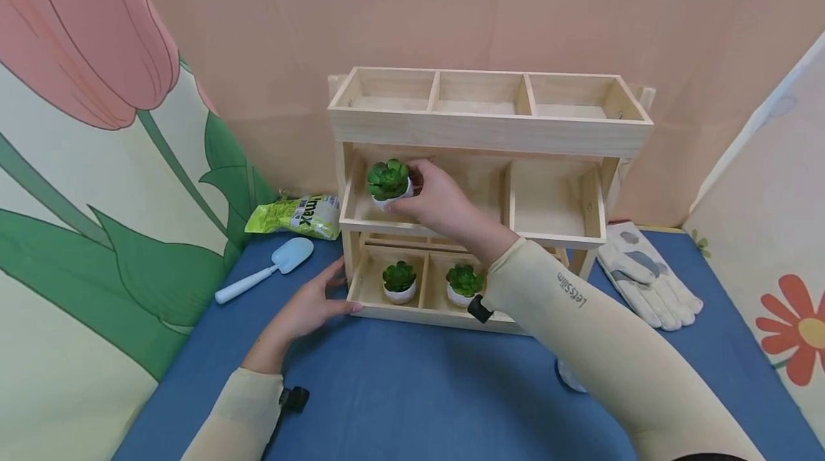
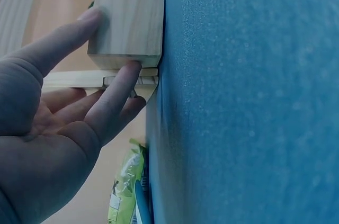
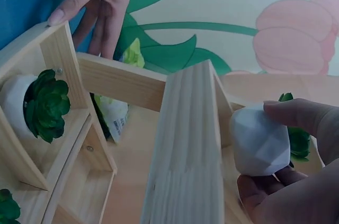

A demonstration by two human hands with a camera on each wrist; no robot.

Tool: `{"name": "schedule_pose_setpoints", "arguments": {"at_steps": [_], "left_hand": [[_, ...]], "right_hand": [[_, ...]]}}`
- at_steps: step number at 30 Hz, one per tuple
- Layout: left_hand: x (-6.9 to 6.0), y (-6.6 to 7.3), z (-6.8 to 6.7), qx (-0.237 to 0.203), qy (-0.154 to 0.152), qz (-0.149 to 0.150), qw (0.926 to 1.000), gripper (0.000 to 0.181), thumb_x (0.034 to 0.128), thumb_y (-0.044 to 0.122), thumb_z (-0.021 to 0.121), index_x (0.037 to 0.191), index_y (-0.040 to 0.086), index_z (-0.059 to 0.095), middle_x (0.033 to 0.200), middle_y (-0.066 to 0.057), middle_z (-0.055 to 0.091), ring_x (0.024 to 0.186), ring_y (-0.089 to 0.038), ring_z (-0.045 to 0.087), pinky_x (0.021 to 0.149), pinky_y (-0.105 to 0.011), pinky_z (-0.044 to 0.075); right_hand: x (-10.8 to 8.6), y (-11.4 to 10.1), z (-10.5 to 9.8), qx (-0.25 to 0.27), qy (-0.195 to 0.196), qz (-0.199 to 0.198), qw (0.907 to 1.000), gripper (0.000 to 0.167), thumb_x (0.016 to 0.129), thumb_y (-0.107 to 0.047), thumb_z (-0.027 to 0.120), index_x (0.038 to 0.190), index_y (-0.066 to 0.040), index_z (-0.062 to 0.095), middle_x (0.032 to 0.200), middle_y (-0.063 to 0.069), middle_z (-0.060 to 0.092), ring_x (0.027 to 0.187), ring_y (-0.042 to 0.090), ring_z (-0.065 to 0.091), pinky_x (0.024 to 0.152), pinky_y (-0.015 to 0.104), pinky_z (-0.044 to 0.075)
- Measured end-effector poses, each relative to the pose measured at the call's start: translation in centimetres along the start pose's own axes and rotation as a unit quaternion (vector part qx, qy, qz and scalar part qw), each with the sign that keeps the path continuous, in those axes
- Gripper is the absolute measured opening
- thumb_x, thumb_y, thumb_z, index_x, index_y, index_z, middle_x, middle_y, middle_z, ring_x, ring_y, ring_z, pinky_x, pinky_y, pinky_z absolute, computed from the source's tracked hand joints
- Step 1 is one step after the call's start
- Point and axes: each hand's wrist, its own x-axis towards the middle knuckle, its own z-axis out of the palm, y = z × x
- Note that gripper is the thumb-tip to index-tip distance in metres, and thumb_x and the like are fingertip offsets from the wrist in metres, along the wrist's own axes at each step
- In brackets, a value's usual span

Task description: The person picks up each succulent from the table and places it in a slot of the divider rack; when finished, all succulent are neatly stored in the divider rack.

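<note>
From where I stand, the right hand pinches a potted succulent between thumb and fingers, at the left end of the middle tier of a three-tier wooden planter shelf. Whether the pot's base touches the tier's floor, I can't tell. The head view mostly shows its green rosette; the right wrist view brings out the faceted white pot, thumb on one side and fingers beneath.

The left hand has its fingers spread at the left corner of the bottom tray. Seen from the left wrist, the thumb lies against the front board and a fingertip touches the end.

Two more succulents, a left one and a right one, sit in that tray's compartments. A trowel and a green bag lie left of the shelf; only the head view shows the work gloves on the right.
</note>
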Motion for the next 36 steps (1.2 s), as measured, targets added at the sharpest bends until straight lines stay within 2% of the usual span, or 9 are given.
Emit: {"name": "schedule_pose_setpoints", "arguments": {"at_steps": [4, 10, 14, 20, 27, 36], "left_hand": [[0.1, -0.1, 0.1, 0.0, 0.002, -0.005, 1.0, 0.112, 0.0876, 0.049, 0.088, 0.173, 0.034, 0.017, 0.174, -0.014, 0.037, 0.158, -0.044, 0.04, 0.108, -0.064, 0.051], [0.3, -0.2, 0.2, -0.002, -0.001, -0.002, 1.0, 0.113, 0.086, 0.051, 0.088, 0.173, 0.036, 0.017, 0.177, -0.009, 0.031, 0.159, -0.043, 0.039, 0.109, -0.064, 0.051], [0.2, -0.2, 0.2, 0.001, -0.001, -0.005, 1.0, 0.114, 0.0857, 0.052, 0.088, 0.173, 0.035, 0.017, 0.176, -0.011, 0.033, 0.159, -0.044, 0.04, 0.104, -0.062, 0.054], [0.1, 0.0, 0.0, 0.002, -0.002, -0.002, 1.0, 0.113, 0.0874, 0.052, 0.087, 0.173, 0.033, 0.016, 0.176, -0.014, 0.033, 0.158, -0.046, 0.039, 0.099, -0.059, 0.057], [0.0, 0.2, 0.0, -0.001, -0.002, 0.002, 1.0, 0.112, 0.088, 0.049, 0.087, 0.173, 0.034, 0.016, 0.177, -0.013, 0.03, 0.159, -0.047, 0.037, 0.103, -0.066, 0.054], [-0.1, 0.3, 0.1, 0.002, 0.0, -0.002, 1.0, 0.112, 0.0882, 0.048, 0.087, 0.173, 0.033, 0.016, 0.176, -0.016, 0.031, 0.159, -0.048, 0.038, 0.102, -0.065, 0.055]], "right_hand": [[1.0, -0.2, 0.7, -0.033, -0.003, 0.004, 0.9995, 0.079, 0.09, -0.015, 0.085, 0.156, -0.002, 0.045, 0.15, 0.017, 0.059, 0.138, 0.031, 0.059, 0.116, 0.045, 0.05], [1.5, -0.5, 1.4, -0.094, -0.003, -0.001, 0.9956, 0.075, 0.089, -0.016, 0.087, 0.152, 0.0, 0.049, 0.146, 0.017, 0.061, 0.134, 0.031, 0.061, 0.115, 0.045, 0.05], [1.8, -0.6, 1.8, -0.13, 0.001, -0.003, 0.9915, 0.072, 0.089, -0.018, 0.086, 0.15, 0.0, 0.051, 0.146, 0.016, 0.062, 0.135, 0.031, 0.061, 0.117, 0.046, 0.05], [2.1, -1.0, 2.8, -0.172, 0.008, 0.015, 0.9849, 0.068, 0.09, -0.02, 0.086, 0.147, -0.001, 0.053, 0.143, 0.015, 0.063, 0.131, 0.03, 0.062, 0.116, 0.047, 0.05], [2.2, -1.2, 3.3, -0.177, 0.005, 0.022, 0.9839, 0.067, 0.091, -0.017, 0.085, 0.146, 0.0, 0.052, 0.144, 0.017, 0.061, 0.133, 0.031, 0.061, 0.118, 0.047, 0.049], [2.5, -1.1, 3.5, -0.176, 0.007, 0.016, 0.9842, 0.065, 0.093, -0.014, 0.082, 0.148, -0.001, 0.05, 0.146, 0.016, 0.058, 0.133, 0.031, 0.059, 0.117, 0.049, 0.05]]}}
